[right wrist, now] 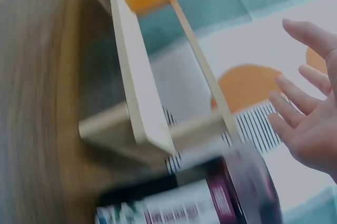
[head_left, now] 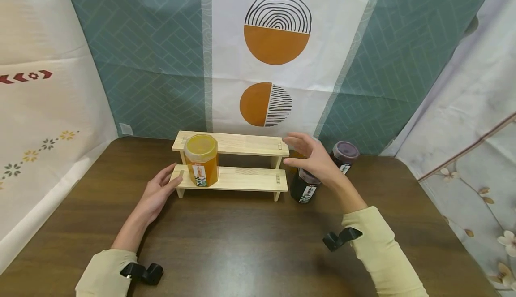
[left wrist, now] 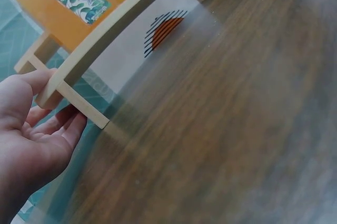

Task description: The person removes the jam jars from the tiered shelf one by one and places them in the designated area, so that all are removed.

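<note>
A two-tier wooden shelf (head_left: 246,178) stands on the table. My left hand (head_left: 159,191) grips the left end of its lower board, thumb on top and fingers underneath in the left wrist view. Near that end, an amber jar (head_left: 208,171) with a yellow lid sits upright on the lower tier. My right hand (head_left: 318,160) hovers above the jars right of the shelf, fingers spread and holding nothing in the right wrist view. Below it stands a dark jar (head_left: 300,190) with a white label. A second amber jar (head_left: 297,155) is mostly hidden behind that hand.
Another dark jar (head_left: 346,150) with a purple lid stands farther right, near the table's back edge. Patterned cloth (head_left: 161,64) hangs behind the brown table (head_left: 230,243), and light cloths hang along both sides.
</note>
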Motion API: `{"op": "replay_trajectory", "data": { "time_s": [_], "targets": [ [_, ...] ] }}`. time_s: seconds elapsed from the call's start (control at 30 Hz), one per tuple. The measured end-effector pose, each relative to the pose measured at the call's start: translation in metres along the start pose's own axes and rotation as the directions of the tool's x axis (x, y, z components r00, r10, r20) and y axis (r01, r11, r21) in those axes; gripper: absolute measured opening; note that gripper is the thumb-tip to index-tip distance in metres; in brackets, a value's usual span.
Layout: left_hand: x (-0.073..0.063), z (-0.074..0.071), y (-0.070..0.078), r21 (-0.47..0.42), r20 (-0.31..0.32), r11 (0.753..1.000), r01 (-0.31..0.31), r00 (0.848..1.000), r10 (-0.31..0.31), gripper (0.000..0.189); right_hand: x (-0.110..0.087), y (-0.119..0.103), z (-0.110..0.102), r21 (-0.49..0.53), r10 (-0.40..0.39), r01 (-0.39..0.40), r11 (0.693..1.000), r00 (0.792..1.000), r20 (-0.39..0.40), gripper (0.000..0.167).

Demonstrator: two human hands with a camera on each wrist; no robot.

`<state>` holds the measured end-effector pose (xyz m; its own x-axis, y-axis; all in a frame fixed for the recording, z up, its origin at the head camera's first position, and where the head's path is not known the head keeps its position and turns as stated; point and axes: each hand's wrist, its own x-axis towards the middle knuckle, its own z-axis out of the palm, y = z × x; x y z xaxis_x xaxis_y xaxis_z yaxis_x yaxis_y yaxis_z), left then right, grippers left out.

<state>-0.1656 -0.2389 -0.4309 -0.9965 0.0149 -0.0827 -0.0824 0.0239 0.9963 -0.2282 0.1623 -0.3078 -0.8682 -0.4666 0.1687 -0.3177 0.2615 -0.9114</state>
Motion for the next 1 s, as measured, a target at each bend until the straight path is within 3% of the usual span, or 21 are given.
{"op": "replay_trajectory", "data": {
  "time_s": [0.23,0.7,1.0],
  "targets": [
    [0.0,0.0,0.0,0.006,0.001,1.0,-0.004,1.0,0.004,0.076,0.027,-0.011,0.048,0.055,-0.042,0.038,0.998,0.997,0.065,0.069],
    [0.001,0.001,0.0,0.008,-0.012,1.0,0.001,1.0,-0.001,0.076,0.076,-0.028,0.133,0.124,0.033,-0.043,0.991,0.996,0.085,0.07],
    [0.001,0.001,0.0,0.007,-0.005,1.0,-0.001,1.0,0.001,0.076,0.087,-0.031,0.176,0.126,0.077,-0.077,0.989,0.997,0.005,0.087]
  ]
}}
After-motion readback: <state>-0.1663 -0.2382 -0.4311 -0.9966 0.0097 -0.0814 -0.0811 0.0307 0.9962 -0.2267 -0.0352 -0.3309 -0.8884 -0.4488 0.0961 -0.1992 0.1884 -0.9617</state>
